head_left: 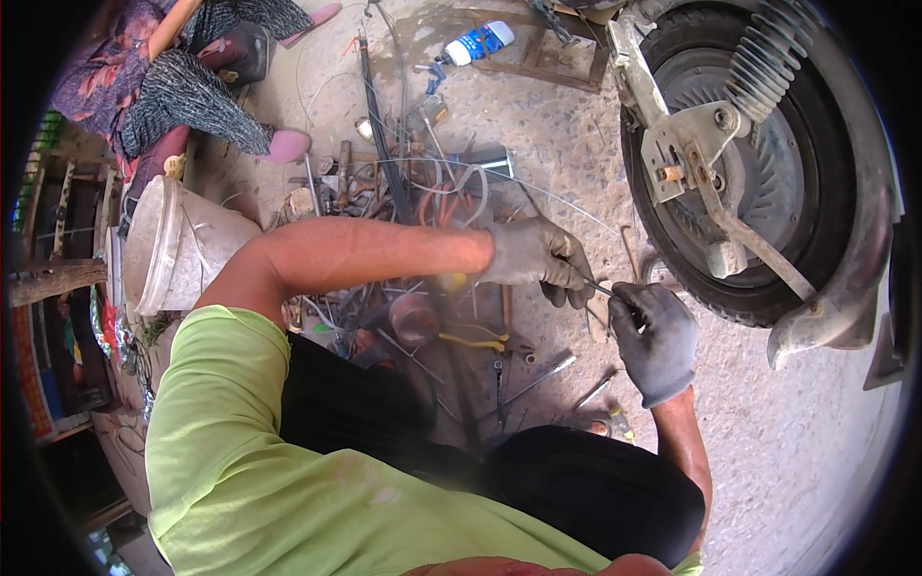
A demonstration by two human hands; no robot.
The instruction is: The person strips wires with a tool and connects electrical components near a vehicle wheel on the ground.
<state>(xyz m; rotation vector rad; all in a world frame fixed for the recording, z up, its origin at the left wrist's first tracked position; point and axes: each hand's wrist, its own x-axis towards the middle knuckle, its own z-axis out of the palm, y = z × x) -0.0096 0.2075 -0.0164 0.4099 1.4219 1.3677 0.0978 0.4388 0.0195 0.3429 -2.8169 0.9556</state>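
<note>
My left hand (543,257), in a grey glove, has its fingers closed on one end of a thin dark rod (598,288) at the centre right. My right hand (655,336), also gloved, grips the rod's other end, just left of the scooter wheel (646,240). A wooden-handled tool (630,250) lies on the ground behind the rod. Below my hands are loose metal tools, including a long extension bar (538,382), a dark ratchet (498,389) and yellow-handled pliers (480,339). What exactly the rod is, I cannot tell.
Another person (154,106) with pink shoes sits at upper left. A white bucket (168,250) stands at my left beside wooden pieces (53,274). A heap of tools, hoses and wires (351,173) spreads ahead. A blue-white bottle (478,43) and a wooden frame (595,72) lie at the top.
</note>
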